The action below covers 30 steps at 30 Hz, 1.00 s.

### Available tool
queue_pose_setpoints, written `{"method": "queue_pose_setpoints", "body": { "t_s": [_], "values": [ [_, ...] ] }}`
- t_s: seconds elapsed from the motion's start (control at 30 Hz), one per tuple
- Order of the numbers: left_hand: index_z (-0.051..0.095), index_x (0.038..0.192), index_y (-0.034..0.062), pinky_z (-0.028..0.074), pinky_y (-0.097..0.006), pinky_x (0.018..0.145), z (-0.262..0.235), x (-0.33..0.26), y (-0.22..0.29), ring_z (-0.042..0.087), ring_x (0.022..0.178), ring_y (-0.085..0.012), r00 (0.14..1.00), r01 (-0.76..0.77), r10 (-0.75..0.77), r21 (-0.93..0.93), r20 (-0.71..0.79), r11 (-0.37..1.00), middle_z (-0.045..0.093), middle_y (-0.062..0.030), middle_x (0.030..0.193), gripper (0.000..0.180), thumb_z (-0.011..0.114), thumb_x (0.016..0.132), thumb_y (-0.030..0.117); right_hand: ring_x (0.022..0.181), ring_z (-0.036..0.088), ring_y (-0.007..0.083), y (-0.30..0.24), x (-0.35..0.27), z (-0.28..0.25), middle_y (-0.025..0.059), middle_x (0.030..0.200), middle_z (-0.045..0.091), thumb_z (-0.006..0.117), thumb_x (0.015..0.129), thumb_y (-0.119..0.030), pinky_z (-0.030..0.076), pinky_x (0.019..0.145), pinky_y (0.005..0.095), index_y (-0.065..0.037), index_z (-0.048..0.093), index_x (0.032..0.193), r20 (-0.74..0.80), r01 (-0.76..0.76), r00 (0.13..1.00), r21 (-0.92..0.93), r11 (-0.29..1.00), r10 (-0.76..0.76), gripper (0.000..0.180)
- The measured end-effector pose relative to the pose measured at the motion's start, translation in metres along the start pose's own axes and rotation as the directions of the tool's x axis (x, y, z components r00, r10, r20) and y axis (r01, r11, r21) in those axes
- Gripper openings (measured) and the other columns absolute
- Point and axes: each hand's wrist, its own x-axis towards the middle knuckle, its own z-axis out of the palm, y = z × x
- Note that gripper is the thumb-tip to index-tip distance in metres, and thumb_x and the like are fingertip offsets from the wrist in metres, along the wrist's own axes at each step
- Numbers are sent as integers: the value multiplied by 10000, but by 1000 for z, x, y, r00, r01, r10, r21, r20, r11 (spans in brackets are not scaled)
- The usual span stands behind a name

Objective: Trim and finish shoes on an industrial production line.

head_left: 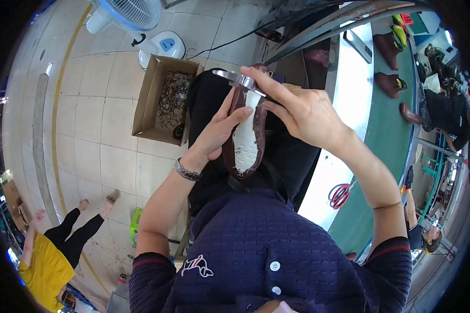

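A brown leather shoe upper (261,122) rests over my lap with its underside turned up. Its white insole (245,147) shows between the folded leather edges. My left hand (219,130) grips the shoe from the left side, thumb pressed on the insole. Over the far end of the shoe, my right hand (308,115) is closed on a silver metal hand tool (240,80) with a curved, shiny head, like pincers. The tool's head lies across the shoe; its jaws and handle are partly hidden by my fingers.
An open cardboard box (147,109) with dark stringy scraps stands on the left, near a fan (164,44). To the right run a white bench (318,193) and a green belt (368,208), with red-handled scissors (340,196) and brown boots (387,51). Other people are on both sides.
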Motion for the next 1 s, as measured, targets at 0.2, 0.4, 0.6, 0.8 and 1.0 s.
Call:
{"method": "queue_pose_setpoints", "body": {
  "t_s": [0.2, 0.4, 0.6, 0.8, 1.0],
  "values": [
    [203, 1539, 152, 412, -296, 998, -12, 5, -1, 494, 1198, -136, 995, 98, -95, -60, 40, 993, 492, -34, 1348, 792, 670, 900, 139, 645, 670, 324, -5, 2, -8, 146, 729, 658, 583, 927, -196, 537, 565, 431, -278, 254, 1505, 281, -61, 954, -166, 984, 106, 670],
    [174, 1547, 163, 415, -310, 1001, -10, 2, 5, 507, 1184, -147, 993, 114, -114, 8, 30, 993, 502, -28, 1329, 907, 734, 836, 113, 608, 659, 301, -3, -9, 15, 132, 715, 651, 593, 914, -175, 520, 535, 418, -260, 291, 1495, 216, -122, 967, -55, 991, 131, 661],
    [159, 1546, 148, 376, -324, 1056, -20, -8, -3, 464, 1252, -160, 992, 54, -60, 57, 114, 997, 457, -39, 1393, 854, 697, 883, 167, 624, 661, 326, -15, -19, 12, 140, 699, 652, 594, 909, -176, 511, 542, 421, -248, 282, 1493, 78, -99, 993, 82, 992, 93, 666],
    [167, 1537, 127, 328, -349, 1104, -7, -25, -21, 424, 1311, -174, 998, 26, -11, -275, 57, 961, 410, -53, 1452, 681, 511, 998, 359, 596, 654, 327, -10, -19, 17, 152, 680, 645, 580, 921, -173, 510, 520, 429, -256, 248, 1504, 246, -164, 957, 14, 986, 156, 677],
    [246, 1523, 117, 358, -305, 1069, -2, -26, -39, 436, 1279, -142, 980, -131, 123, -41, -159, 991, 420, -51, 1444, 589, 515, 1011, 228, 560, 645, 295, -28, -21, 5, 125, 661, 634, 588, 910, -175, 510, 495, 390, -267, 258, 1509, 86, -73, 994, 62, 995, 67, 690]
  ]
}}
